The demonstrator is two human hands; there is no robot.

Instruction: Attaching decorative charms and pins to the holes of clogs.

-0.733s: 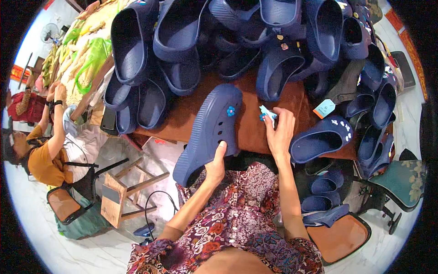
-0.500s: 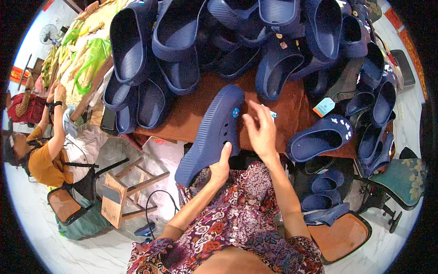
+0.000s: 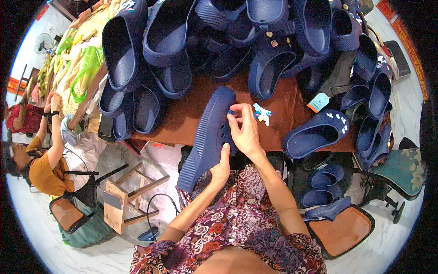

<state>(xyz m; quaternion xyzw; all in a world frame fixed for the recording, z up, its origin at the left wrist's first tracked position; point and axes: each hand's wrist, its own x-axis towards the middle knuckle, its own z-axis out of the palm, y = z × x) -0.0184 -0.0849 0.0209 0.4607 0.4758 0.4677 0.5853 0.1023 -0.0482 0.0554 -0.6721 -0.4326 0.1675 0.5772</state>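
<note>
A navy blue clog (image 3: 207,132) with a ribbed sole edge and vent holes is tilted on its side in front of me. My left hand (image 3: 221,169) is closed on its lower part, the thumb lying on the upper. At the toe end my right hand (image 3: 245,130) pinches a small blue shoe charm (image 3: 231,112), mostly hidden by the fingers, against the clog. Just right of that hand, a little heap of white and blue shoe charms (image 3: 262,114) lies on the brown tabletop (image 3: 200,102).
Many navy clogs (image 3: 169,32) are piled along the far side of the table. One clog with white charms (image 3: 317,134) lies to the right, near a blue tag (image 3: 318,102). More clogs (image 3: 321,196) rest on a chair. A wooden stool (image 3: 116,208) and a seated person (image 3: 48,169) are at left.
My right hand has moved left from beside the clog onto its upper and closed on the blue charm. The heap of charms now shows. My left hand keeps its hold.
</note>
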